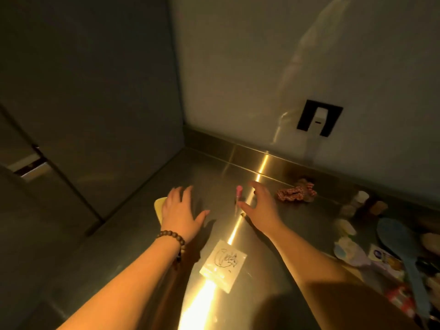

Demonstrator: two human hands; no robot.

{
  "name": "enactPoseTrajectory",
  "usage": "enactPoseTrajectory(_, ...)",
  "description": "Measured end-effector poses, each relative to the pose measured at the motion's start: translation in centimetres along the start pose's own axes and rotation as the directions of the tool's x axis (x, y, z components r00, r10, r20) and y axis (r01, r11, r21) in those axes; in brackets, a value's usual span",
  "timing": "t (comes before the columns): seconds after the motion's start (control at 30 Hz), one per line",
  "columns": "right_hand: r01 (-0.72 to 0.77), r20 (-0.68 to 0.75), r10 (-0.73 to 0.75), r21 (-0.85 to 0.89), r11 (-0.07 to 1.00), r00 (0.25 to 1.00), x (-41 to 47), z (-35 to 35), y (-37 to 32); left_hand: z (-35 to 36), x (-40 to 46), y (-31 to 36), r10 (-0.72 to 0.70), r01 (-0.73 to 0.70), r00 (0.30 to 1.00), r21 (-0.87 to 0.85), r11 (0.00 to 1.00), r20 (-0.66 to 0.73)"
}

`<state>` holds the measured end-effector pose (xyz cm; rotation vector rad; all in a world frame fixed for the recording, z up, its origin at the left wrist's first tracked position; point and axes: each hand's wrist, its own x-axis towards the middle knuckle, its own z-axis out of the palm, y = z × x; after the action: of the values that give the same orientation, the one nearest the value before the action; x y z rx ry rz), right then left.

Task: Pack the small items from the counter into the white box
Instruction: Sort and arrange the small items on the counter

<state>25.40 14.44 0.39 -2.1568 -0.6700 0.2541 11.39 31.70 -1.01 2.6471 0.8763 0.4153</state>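
On the brushed steel counter (269,234), a slim pink-capped pen-like stick (237,200) lies just left of the right hand (260,206), between its spread thumb and forefinger, though contact cannot be told. Its long axis runs away from the person, cap at the far end. The left hand (182,213), fingers splayed and empty, covers a pale yellow rounded piece (159,206); a square clear-wrapped card (223,265) lies nearer
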Motion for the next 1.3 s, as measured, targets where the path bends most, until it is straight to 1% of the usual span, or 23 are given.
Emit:
enactPoseTrajectory(0.1, -0.048, 0.025, 0.046, 0.082, 0.995, 0.999, 1.7, 2.0, -0.5, 0.1, -0.7, -3.5, -0.098, 0.092, 0.991, 0.076, 0.993, 0.086)
enactPoseTrajectory(0.17, -0.081, 0.032, 0.078, 0.106, 0.991, 0.996, 2.6, 3.0, -0.5, 0.5, -1.3, -5.3, -0.153, 0.137, 0.979, 0.119, 0.983, 0.137)
enactPoseTrajectory(0.23, -0.088, 0.051, 0.084, 0.062, 0.994, 0.995, 3.4, 3.8, -0.6, 1.0, -2.0, -6.7, -0.182, 0.159, 0.969, 0.144, 0.977, 0.168)
enactPoseTrajectory(0.3, -0.077, 0.055, 0.076, 0.009, 0.997, 0.996, 3.8, 4.4, -0.3, 1.7, -2.9, -7.5, -0.181, 0.149, 0.965, 0.172, 0.974, 0.189)
enactPoseTrajectory(0.37, -0.068, 0.053, 0.069, -0.013, 0.998, 0.996, 3.9, 4.9, -0.1, 2.4, -3.6, -7.8, -0.166, 0.126, 0.964, 0.193, 0.973, 0.207)
enactPoseTrajectory(0.5, -0.063, 0.034, 0.062, 0.037, 0.997, 0.998, 3.6, 5.2, 0.3, 3.6, -4.6, -7.3, -0.119, 0.073, 0.968, 0.204, 0.976, 0.222)
enactPoseTrajectory(0.6, -0.087, 0.007, 0.087, 0.085, 0.993, 0.996, 3.3, 5.0, 0.8, 4.3, -5.2, -6.1, -0.057, 0.011, 0.97, 0.194, 0.981, 0.236)
enactPoseTrajectory(0.73, -0.099, -0.031, 0.102, 0.096, 0.99, 0.994, 2.3, 4.1, 1.9, 5.5, -6.2, -4.0, 0.03, -0.081, 0.963, 0.182, 0.98, 0.269)
enactPoseTrajectory(0.9, -0.131, -0.054, 0.136, 0.079, 0.988, 0.989, 0.5, 1.9, 3.2, 6.6, -6.9, -2.1, 0.094, -0.154, 0.951, 0.188, 0.97, 0.295)
enactPoseTrajectory(1.0, -0.117, -0.105, 0.126, 0.089, 0.989, 0.986, -0.8, 0.2, 3.8, 7.1, -7.1, -1.0, 0.136, -0.198, 0.94, 0.178, 0.964, 0.312)
enactPoseTrajectory(1.07, -0.141, -0.139, 0.157, 0.115, 0.983, 0.978, -1.6, -1.0, 4.2, 7.5, -7.3, 0.2, 0.154, -0.214, 0.936, 0.163, 0.963, 0.317)
enactPoseTrajectory(1.2, -0.205, -0.144, 0.228, 0.158, 0.966, 0.963, -3.2, -3.7, 5.4, 8.3, -7.5, 3.3, 0.206, -0.27, 0.918, 0.153, 0.951, 0.34)
enactPoseTrajectory(1.3, -0.184, -0.228, 0.209, 0.125, 0.975, 0.951, -4.4, -6.0, 6.8, 9.0, -7.3, 6.1, 0.254, -0.321, 0.895, 0.134, 0.938, 0.366)
